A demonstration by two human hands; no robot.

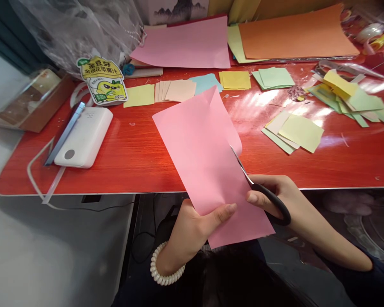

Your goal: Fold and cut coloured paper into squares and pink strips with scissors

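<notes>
A sheet of pink paper (205, 157) is held up at the table's front edge, its far corner creased and its right side curling. My left hand (195, 228) pinches its near part, thumb on top and fingers hidden beneath. My right hand (281, 196) grips black-handled scissors (270, 197) at the sheet's right side. One blade lies over the paper; the other is hidden, so how far the blades are apart cannot be seen.
On the red table (141, 145) lie small paper squares (302, 132), paper scraps (355, 100), a white power bank (86, 136) and a drink pouch (104, 83). Larger pink paper (185, 42) and orange paper (297, 34) lie at the back. A cable (38, 183) hangs over the left edge.
</notes>
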